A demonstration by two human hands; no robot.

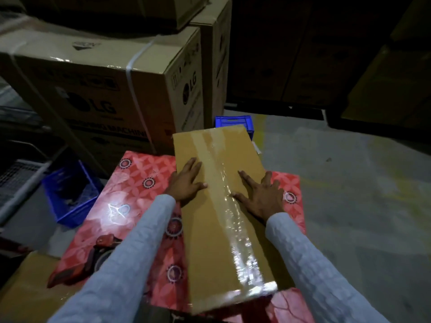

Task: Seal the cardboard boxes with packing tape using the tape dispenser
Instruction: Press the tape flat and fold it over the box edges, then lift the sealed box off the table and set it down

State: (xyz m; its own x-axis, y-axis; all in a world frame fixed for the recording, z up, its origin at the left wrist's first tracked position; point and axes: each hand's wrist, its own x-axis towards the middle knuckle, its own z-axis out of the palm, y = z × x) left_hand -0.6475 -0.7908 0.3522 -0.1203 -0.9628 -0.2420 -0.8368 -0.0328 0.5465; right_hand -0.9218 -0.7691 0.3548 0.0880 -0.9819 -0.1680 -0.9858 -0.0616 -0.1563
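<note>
Both hands, left hand [186, 180] and right hand [258, 194], lie flat, fingers spread, smoothing tape [224, 183] down the cardboard box [210, 241]; next, reaching the tape dispenser [98, 257] at eight o'clock.

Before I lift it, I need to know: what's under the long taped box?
The box lies on a red patterned cover; both hands press flat on top. Whatever lies beneath that cover is hidden.

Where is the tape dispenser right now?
Head view, lower left: the tape dispenser lies on the red cloth, partly hidden by the left sleeve.
</note>
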